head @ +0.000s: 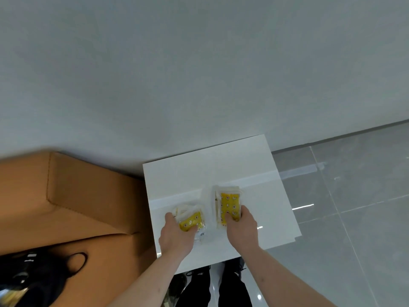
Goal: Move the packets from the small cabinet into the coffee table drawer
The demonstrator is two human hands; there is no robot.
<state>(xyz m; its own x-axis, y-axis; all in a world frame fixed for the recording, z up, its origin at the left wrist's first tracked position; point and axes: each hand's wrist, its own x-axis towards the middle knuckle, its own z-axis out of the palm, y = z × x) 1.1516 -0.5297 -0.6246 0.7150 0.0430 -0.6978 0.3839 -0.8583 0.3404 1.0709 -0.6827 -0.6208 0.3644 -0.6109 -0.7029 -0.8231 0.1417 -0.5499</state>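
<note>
Two packets: both lie on the white top of the small cabinet [254, 173], one under each hand.
Left packet [192, 220]: yellow with small printed figures, inside clear wrapping, turned at an angle; it sits toward the near left part of the cabinet top, with pale wrapping or further packets bunched beneath it (I cannot tell which).
Right packet [229, 206]: the same yellow print in clear wrap, lying lengthwise away from the person, just beside the left one but apart from it.
Left hand [177, 235]: fingers curled around the near end of the left packet, thumb at its outer edge, clamped on it.
Right hand [241, 229]: fingers and thumb curled around the near end of the right packet, gripping it.
Cabinet top: glossy white, with a pale band of reflected light across it.
Sofa arm [77, 196]: tan, touching or just beside the cabinet's left side.
Bag [44, 275]: black, with a loop strap, on the tan seat at lower left.
Floor [354, 207]: grey glossy tiles to the right.
Wall [199, 63]: plain grey, behind the cabinet.
Legs [212, 289]: dark trousers and dark shoes below the cabinet's near edge.
</note>
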